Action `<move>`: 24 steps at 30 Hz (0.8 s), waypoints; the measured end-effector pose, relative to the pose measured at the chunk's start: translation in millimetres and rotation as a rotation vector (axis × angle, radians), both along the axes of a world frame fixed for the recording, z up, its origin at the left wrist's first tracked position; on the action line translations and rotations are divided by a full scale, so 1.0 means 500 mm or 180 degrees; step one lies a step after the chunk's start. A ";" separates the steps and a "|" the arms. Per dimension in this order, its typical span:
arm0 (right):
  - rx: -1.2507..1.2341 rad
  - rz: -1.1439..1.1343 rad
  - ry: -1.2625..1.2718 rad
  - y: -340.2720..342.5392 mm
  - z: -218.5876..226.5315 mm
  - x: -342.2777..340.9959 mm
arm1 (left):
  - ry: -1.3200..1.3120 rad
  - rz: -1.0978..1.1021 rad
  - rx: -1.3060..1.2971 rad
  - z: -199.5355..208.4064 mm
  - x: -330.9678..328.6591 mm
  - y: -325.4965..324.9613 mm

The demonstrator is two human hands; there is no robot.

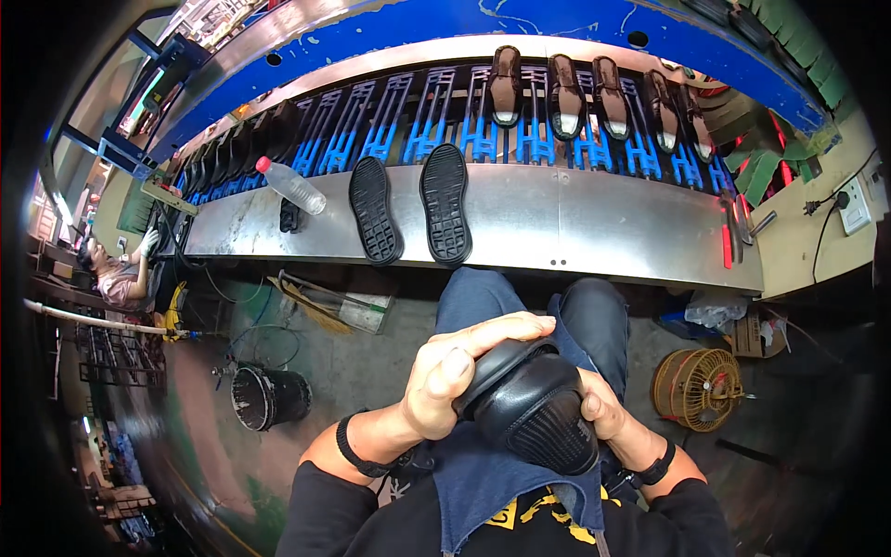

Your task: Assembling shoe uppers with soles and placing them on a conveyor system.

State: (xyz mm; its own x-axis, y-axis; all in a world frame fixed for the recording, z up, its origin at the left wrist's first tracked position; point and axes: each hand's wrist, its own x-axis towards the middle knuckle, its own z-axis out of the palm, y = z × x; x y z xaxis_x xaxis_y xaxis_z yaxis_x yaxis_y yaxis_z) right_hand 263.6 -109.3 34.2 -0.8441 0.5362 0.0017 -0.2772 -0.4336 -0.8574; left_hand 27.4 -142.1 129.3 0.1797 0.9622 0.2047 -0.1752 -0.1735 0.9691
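Above my lap, a black shoe (pixel 543 418) with a perforated upper is held between my two hands. My left hand (pixel 455 376) wraps round its upper left side, fingers lying along the thick black edge that looks like the sole. On the other side, my right hand (pixel 603 406) grips the shoe, thumb pressed against the upper and the other fingers mostly hidden. Ahead on the metal bench (pixel 594 218) lie two loose black shoe soles, the left sole (pixel 375 212) and the right sole (pixel 445 204), tread side up.
A clear bottle with a pink cap (pixel 292 186) lies on the bench. Behind it runs a row of blue racks (pixel 427 121) carrying shoes (pixel 566 97). Tools (pixel 729 234) lie at the right end. A bucket (pixel 269 397) and a wire cage (pixel 698 390) stand on the floor. Another person (pixel 121 278) sits far left.
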 end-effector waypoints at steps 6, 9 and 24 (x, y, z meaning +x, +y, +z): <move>-0.0024 0.0020 -0.0011 0.003 -0.006 0.000 | 0.0128 0.0063 -0.0042 0.004 0.006 0.001; -0.0042 0.0003 0.0051 0.005 -0.011 0.000 | 0.0159 0.0062 -0.0040 0.006 0.008 0.002; 0.0066 0.0196 -0.0092 -0.004 -0.041 0.031 | 0.0460 -0.0032 0.0525 0.021 0.032 -0.027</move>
